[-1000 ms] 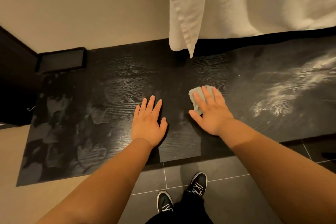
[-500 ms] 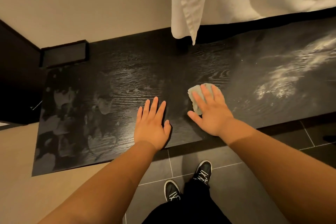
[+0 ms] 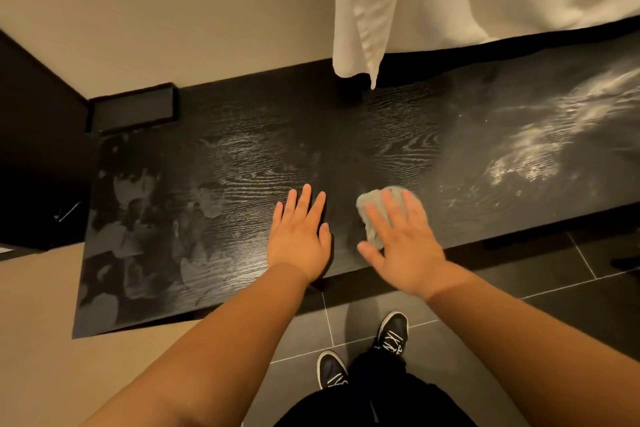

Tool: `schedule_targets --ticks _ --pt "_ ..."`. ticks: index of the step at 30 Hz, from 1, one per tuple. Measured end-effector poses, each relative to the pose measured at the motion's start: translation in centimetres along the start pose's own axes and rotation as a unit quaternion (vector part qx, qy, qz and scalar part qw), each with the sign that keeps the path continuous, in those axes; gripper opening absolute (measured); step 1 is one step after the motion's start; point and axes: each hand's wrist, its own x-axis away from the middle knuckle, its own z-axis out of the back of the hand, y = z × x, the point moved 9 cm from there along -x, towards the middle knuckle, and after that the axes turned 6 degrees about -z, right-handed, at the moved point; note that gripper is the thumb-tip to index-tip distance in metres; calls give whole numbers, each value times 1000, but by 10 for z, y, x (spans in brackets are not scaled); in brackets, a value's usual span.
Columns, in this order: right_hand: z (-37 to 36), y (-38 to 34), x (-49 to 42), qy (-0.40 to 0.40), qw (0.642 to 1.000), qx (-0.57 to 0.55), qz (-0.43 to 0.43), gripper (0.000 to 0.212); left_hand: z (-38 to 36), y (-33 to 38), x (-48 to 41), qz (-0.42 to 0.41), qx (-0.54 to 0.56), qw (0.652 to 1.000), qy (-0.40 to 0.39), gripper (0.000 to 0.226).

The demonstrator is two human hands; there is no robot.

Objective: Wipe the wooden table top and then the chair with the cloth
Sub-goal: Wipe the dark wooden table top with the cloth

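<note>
Our right hand (image 3: 401, 246) presses flat, fingers spread, on the small crumpled grey cloth (image 3: 369, 218) near the middle of the front edge of the dark wooden table top (image 3: 249, 149). Our left hand (image 3: 299, 239) rests flat beside it, holding nothing. We fear the cloth may slip from under straight fingers, leaving the pale smears (image 3: 138, 218) by the left edge.

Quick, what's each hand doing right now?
Left hand: open, flat on the dark wooden table top.
Right hand: open, pressing the grey cloth onto the table top.
</note>
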Motion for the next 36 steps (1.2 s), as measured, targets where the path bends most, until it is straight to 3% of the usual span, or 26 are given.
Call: schedule_targets --ticks 3,5,7,10,13,16,19,21,24,27,31,34,36 --pt "-16 -49 40 -24 995 20 98 84 1 -5 4 -35 -3 999 -20 63" --pt "-19 -49 44 -56 988 22 145 80 -1 -12 12 -73 -25 996 -36 62" --pt "-12 -32 32 -35 985 40 166 76 -3 -19 22 -86 -42 995 -32 62" --pt "4 6 10 24 997 41 68 72 0 -26 34 -41 -39 998 4 63" --pt "-4 -19 18 35 999 6 -18 79 3 -33 34 5 -37 999 20 64" --pt "-22 -84 46 3 996 -6 85 83 3 -36 34 8 -26 999 21 66" --pt "-19 -74 46 -19 989 11 143 79 3 -35 34 8 -22 1000 17 67" --pt "-14 -33 33 3 992 35 120 75 4 -35 33 9 -25 999 20 67" --pt "-2 37 18 19 998 49 20 77 5 -34 33 9 -28 999 22 67" --pt "-3 16 22 36 998 19 -49 80 5 -34 32 9 -32 999 25 67" --pt "-19 -73 45 3 996 -3 85 81 7 -33 32 11 -34 999 24 68" --pt "-15 -43 39 -8 990 22 138 76 7 -34 32 10 -35 999 24 67" --pt "-5 5 28 10 995 31 94 74 7 -33 32 10 -34 999 25 67"
